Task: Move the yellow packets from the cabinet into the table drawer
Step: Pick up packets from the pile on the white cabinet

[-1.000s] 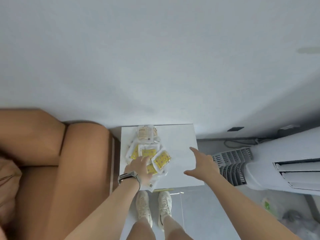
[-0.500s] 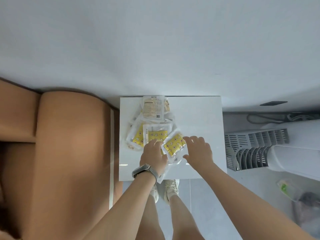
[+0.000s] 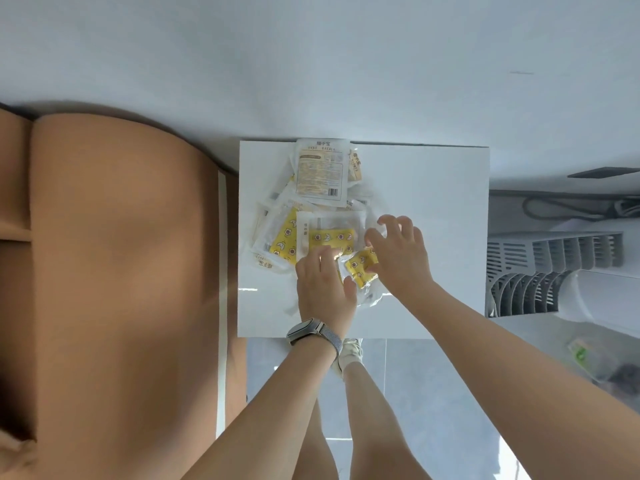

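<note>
A loose pile of yellow packets (image 3: 330,237) in clear wrappers lies on the white cabinet top (image 3: 433,188), left of its middle. One packet (image 3: 320,174) at the back shows its printed label side. My left hand (image 3: 322,285), with a watch on the wrist, rests flat on the near part of the pile, thumb spread. My right hand (image 3: 401,258) sits at the pile's right side, fingers curled over the wrappers and thumb on a small yellow packet (image 3: 358,268). No drawer is in view.
A brown sofa (image 3: 121,254) stands tight against the cabinet's left side. A white slatted appliance (image 3: 554,271) and cables (image 3: 571,206) are on the floor to the right. My feet (image 3: 349,355) are at the cabinet's front edge. A white wall rises behind.
My right hand has moved left from the bare cabinet top onto the pile and curled its fingers on the packets. My left hand stayed on the pile. The camera has come closer.
</note>
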Motion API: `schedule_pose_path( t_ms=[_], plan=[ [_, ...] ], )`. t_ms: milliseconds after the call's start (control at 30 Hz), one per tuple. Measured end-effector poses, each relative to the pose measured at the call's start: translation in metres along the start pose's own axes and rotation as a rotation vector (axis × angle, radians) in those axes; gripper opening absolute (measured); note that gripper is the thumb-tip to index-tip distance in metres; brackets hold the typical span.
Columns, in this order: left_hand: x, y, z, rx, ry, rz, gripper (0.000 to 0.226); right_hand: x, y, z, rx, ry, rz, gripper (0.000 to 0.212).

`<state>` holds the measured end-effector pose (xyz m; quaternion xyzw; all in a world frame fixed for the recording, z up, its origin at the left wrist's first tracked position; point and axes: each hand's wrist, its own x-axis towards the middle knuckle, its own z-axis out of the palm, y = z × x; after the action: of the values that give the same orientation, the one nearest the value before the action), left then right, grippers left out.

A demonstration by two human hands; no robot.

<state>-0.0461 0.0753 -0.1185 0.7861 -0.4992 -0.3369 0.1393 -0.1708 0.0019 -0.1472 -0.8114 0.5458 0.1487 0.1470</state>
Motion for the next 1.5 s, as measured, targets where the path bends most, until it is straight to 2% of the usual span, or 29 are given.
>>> schedule_pose_path(
  t_ms=[267, 333, 400, 467, 567, 600, 667, 700, 767, 833, 900, 967, 1033, 1100, 1133, 1200, 1267, 1433, 1500],
  plan=[
    [0.002, 0.005, 0.004, -0.012, 0.015, 0.043, 0.045, 0.008, -0.001, -0.009, -0.098, -0.178, -0.079, 0.034],
    [0.001, 0.008, 0.005, -0.021, 0.017, 0.043, 0.044, 0.011, 0.004, -0.018, -0.099, -0.286, -0.074, 0.023],
    [-0.001, 0.012, 0.005, -0.056, 0.027, 0.03, 0.042, 0.011, 0.014, -0.027, -0.021, -0.354, -0.045, 0.027],
    [-0.004, 0.013, 0.004, -0.152, 0.049, 0.002, 0.052, 0.006, 0.023, -0.04, 0.266, -0.351, 0.087, 0.033],
    [-0.006, 0.019, -0.01, -0.39, 0.013, -0.137, 0.061, -0.01, 0.033, -0.061, 0.817, -0.383, 0.279, 0.024],
    [-0.006, 0.023, -0.019, -0.487, -0.023, -0.217, 0.056, -0.016, 0.032, -0.068, 0.995, -0.415, 0.297, 0.021],
    [-0.005, 0.023, -0.036, -0.733, -0.171, -0.355, 0.029, -0.028, 0.023, -0.076, 1.289, -0.463, 0.314, 0.018],
    [-0.004, 0.02, -0.042, -0.867, -0.248, -0.394, 0.021, -0.033, 0.016, -0.078, 1.384, -0.479, 0.317, 0.018],
    [-0.004, 0.009, -0.047, -1.058, -0.352, -0.419, 0.025, -0.041, 0.0, -0.077, 1.507, -0.53, 0.303, 0.023],
    [-0.007, 0.001, -0.054, -1.185, -0.322, -0.494, 0.035, -0.043, -0.012, -0.074, 1.538, -0.643, 0.243, 0.032],
    [-0.008, -0.01, -0.058, -1.263, -0.215, -0.581, 0.038, -0.038, -0.015, -0.077, 1.477, -0.769, 0.144, 0.034],
    [-0.007, -0.024, -0.064, -1.284, -0.119, -0.626, 0.041, -0.026, -0.016, -0.08, 1.278, -0.769, 0.077, 0.033],
    [-0.007, -0.038, -0.071, -1.278, -0.048, -0.648, 0.037, -0.012, -0.017, -0.075, 1.047, -0.568, 0.115, 0.04],
    [-0.008, -0.05, -0.075, -1.253, 0.007, -0.665, 0.036, 0.002, -0.022, -0.064, 0.905, -0.291, 0.152, 0.053],
    [-0.008, -0.055, -0.074, -1.243, 0.035, -0.668, 0.039, 0.01, -0.026, -0.057, 0.822, -0.211, 0.13, 0.062],
    [-0.007, -0.063, -0.075, -1.226, 0.101, -0.663, 0.045, 0.022, -0.033, -0.046, 0.581, -0.182, 0.038, 0.077],
    [-0.005, -0.069, -0.076, -1.202, 0.149, -0.665, 0.048, 0.032, -0.039, -0.039, 0.376, -0.164, -0.045, 0.083],
    [0.002, -0.077, -0.08, -1.158, 0.193, -0.637, 0.084, 0.036, -0.048, -0.034, 0.235, -0.096, -0.006, 0.081],
    [0.004, -0.078, -0.082, -1.111, 0.155, -0.596, 0.071, 0.035, -0.051, -0.032, 0.179, -0.09, 0.014, 0.077]
  ],
)
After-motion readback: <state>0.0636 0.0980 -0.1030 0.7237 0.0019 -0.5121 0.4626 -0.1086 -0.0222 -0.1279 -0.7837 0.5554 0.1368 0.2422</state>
